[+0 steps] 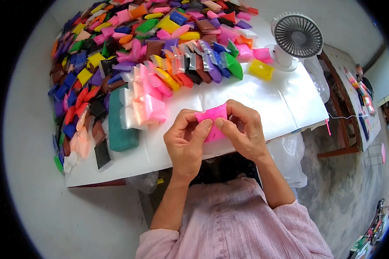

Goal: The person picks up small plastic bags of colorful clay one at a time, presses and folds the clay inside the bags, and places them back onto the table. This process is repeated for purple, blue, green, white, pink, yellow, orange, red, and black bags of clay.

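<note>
Both hands hold one bright pink clay packet (213,114) just above the table's front edge. My left hand (186,140) pinches its left side, with the thumb pressed on the face toward me. On the other side, my right hand (246,129) grips it the same way, the thumbs close together. The fingers behind the packet are partly hidden. Left of my hands, pink and pale peach packets (151,107) stand stacked against a teal block (122,123). Beyond them runs a row of packets (202,69) in several colours. A single yellow packet (261,70) lies right of that row.
A large heap of coloured packets (84,75) covers the back and left of the white table (270,101). At the back right stands a white fan (298,36). A cable (345,117) runs off the right edge toward a wooden side table (339,153). Plastic bags (289,159) hang below.
</note>
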Demonstrator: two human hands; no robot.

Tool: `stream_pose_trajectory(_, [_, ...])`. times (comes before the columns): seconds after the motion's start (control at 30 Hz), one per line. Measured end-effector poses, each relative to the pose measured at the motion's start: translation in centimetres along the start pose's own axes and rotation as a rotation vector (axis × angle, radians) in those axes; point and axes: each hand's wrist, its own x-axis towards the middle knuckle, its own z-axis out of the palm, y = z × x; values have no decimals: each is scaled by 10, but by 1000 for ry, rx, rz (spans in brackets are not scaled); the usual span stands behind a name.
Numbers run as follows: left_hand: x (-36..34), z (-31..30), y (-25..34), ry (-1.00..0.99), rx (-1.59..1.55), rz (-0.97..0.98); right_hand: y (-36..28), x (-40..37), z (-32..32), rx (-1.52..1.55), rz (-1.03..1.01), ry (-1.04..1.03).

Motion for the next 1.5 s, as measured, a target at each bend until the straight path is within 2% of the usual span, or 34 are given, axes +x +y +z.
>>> stream_pose_trajectory(0.23, [0,-1,0,31,33,4,-1,-1,-1,-75,28,-43])
stream_pose_trajectory(0.37, [3,-2,-1,58,-55,-9,-6,1,0,-133,-4,-69])
stream_pose_trajectory(0.67, [-1,-5,-3,37,9,67,-8,0,-2,-61,47,-132])
stream_pose_trajectory(0.97, [-3,6,3,-16,1,-25,-3,0,-2,56,0,-7])
stream_pose_trajectory(1.27, [2,1,0,-16,-70,-54,-7,-1,-1,-79,-17,7])
stream_pose_trajectory(1.5, [3,5,2,33,-74,-67,-5,0,-1,-67,-100,9])
